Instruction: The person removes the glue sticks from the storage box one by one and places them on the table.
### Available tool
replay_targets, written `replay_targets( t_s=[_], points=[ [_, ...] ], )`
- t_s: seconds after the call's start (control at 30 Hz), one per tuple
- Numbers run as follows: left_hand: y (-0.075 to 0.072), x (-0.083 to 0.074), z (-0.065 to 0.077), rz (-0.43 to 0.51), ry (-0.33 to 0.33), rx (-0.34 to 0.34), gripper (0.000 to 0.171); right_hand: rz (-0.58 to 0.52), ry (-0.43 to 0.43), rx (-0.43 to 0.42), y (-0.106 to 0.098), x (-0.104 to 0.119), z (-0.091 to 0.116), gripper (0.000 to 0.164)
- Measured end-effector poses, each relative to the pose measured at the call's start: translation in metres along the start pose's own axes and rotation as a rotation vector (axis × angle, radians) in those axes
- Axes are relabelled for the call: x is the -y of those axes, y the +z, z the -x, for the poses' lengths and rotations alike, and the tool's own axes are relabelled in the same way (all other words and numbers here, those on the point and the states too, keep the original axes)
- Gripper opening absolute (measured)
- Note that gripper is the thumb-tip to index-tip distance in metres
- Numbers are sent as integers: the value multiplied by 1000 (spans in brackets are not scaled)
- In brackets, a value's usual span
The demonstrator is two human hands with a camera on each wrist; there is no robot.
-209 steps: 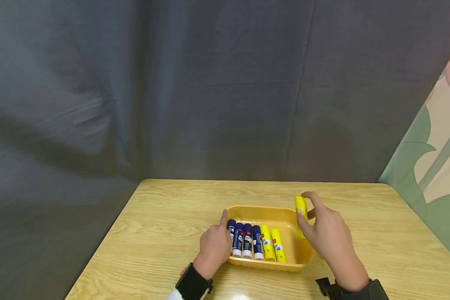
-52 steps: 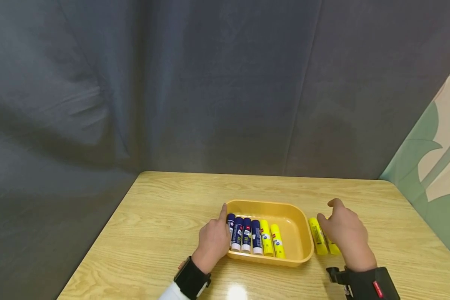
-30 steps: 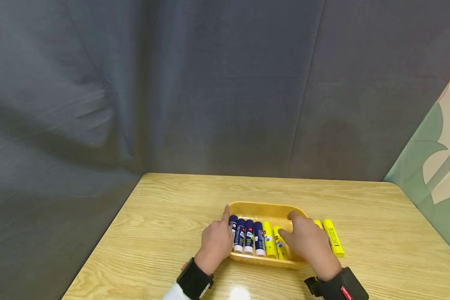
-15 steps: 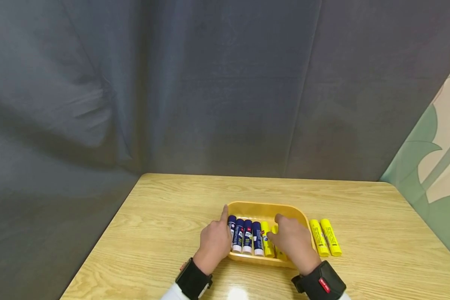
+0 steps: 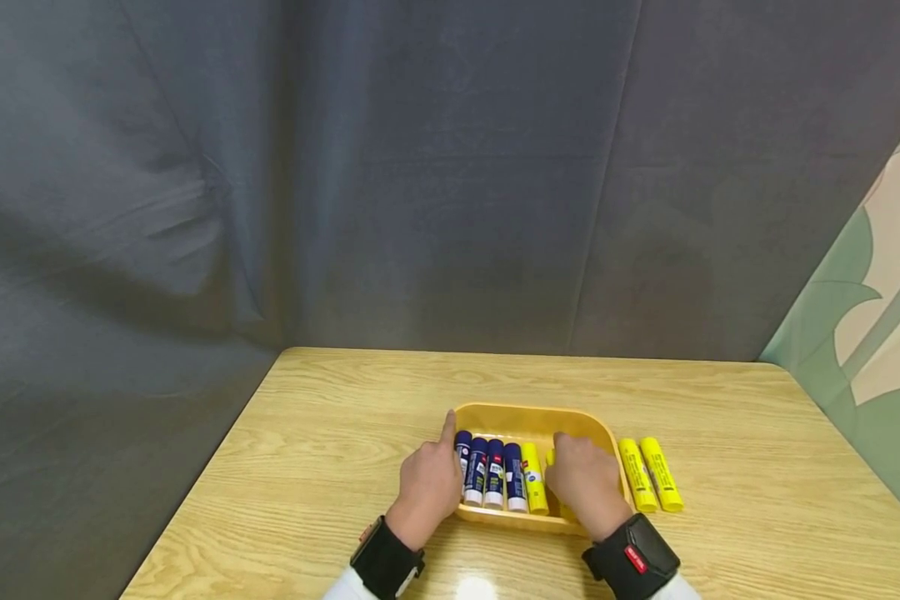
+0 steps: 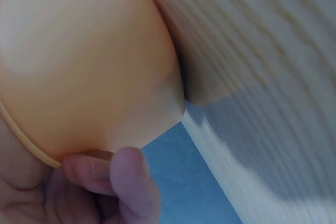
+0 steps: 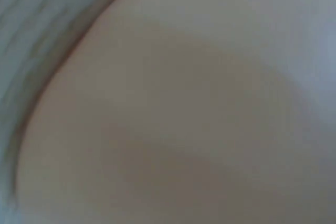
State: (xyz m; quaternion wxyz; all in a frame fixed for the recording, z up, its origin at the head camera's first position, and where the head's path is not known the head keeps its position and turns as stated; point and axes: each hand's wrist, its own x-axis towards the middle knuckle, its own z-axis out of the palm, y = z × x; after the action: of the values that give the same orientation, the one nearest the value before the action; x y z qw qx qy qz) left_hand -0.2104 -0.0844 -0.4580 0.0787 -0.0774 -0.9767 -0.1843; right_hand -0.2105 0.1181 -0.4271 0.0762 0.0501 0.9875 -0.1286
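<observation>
A yellow plastic tray [image 5: 525,414] holds several dark blue glue sticks [image 5: 495,475] with white ends, lying side by side on its left. To their right lies a yellow glue stick [image 5: 534,479]. My left hand [image 5: 431,479] grips the tray's left rim, index finger along it; in the left wrist view its fingers [image 6: 131,177] curl at the rim. Inside the tray, my right hand [image 5: 587,482] pinches another yellow glue stick [image 5: 550,457], mostly hidden beneath it. The right wrist view is blurred and shows just the tray wall [image 7: 173,103].
Two yellow glue sticks [image 5: 648,475] lie parallel on the wooden table [image 5: 360,408], just right of the tray. A dark grey curtain [image 5: 450,183] hangs behind the table, and a floral-patterned panel [image 5: 888,333] stands at the right.
A yellow glue stick went from my right hand to the table beside another. That hand then moved left into the tray and closed on a further one. My left hand stayed on the rim.
</observation>
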Motion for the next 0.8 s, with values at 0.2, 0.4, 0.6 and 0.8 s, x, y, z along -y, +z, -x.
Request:
replay_targets(
  t_s=[0.2,0.4,0.6,0.8],
  points=[
    [-1,0,0,14,-4,8,56,21,-4,-49,6,-2,-9,39],
    [0,0,0,19,-9,10,56,4,9,-105,12,-3,-13,35],
    [0,-1,1,27,-10,20,56,-11,13,-150,14,-4,-14,33],
    [0,0,1,22,-15,23,56,-24,29,-135,14,-3,-14,36]
  ],
)
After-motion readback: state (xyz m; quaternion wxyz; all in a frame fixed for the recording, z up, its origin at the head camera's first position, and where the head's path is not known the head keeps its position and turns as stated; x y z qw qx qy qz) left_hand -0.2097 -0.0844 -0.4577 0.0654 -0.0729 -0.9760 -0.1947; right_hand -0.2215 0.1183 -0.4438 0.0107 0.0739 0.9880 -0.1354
